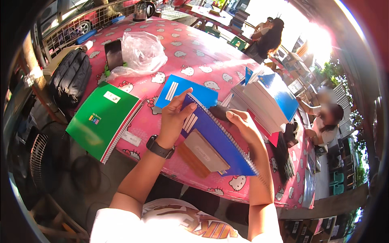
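Observation:
My left hand (178, 117), with a dark watch on its wrist, pinches the upper corner of a dark blue spiral notebook (227, 141), which is tilted above the table. A spiral wire runs along the notebook's right edge. Beside that edge, my right hand (245, 125) is closed on a dark rounded object (219, 113) whose kind I cannot make out. A brown block with a pale top (206, 152) overlaps the notebook's lower left side. Just beyond my left hand lies a lighter blue notebook (190, 92). A green spiral notebook (103, 121) lies at the left.
A tall stack of blue-covered notebooks (263, 101) stands right, beside black spiral wires (282, 162). A plastic bag (144, 52), a phone (114, 54) and a black bag (71, 75) are at the far left. A kettle (143, 11) stands at the back. People sit at the right and far side.

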The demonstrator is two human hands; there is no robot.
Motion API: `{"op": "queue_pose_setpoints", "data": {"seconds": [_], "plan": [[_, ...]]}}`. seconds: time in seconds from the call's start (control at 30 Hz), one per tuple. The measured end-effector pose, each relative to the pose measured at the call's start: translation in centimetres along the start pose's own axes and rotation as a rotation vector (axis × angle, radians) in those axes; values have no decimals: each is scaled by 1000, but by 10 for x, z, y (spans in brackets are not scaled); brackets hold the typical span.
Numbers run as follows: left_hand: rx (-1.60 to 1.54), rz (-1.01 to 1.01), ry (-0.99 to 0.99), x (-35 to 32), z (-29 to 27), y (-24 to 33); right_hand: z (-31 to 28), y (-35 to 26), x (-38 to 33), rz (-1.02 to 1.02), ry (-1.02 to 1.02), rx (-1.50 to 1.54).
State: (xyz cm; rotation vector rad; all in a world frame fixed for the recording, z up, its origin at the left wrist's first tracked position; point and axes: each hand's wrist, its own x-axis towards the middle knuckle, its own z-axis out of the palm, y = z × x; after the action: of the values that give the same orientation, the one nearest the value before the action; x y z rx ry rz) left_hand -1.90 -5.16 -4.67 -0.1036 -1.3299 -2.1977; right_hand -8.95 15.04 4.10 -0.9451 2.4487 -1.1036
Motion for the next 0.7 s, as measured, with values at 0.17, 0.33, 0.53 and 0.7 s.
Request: {"op": "queue_pose_setpoints", "data": {"seconds": [0.17, 0.33, 0.53, 0.7], "plan": [[42, -21, 25, 0, 0, 6, 6, -4, 13, -124, -57, 575], [114, -9, 16, -2, -2, 7, 15, -12, 17, -216, -64, 1029], [50, -31, 0, -2, -4, 6, 18, -24, 29, -71, -47, 474], [106, -6, -49, 3, -1, 1, 18, 2, 31, 31, -40, 75]]}}
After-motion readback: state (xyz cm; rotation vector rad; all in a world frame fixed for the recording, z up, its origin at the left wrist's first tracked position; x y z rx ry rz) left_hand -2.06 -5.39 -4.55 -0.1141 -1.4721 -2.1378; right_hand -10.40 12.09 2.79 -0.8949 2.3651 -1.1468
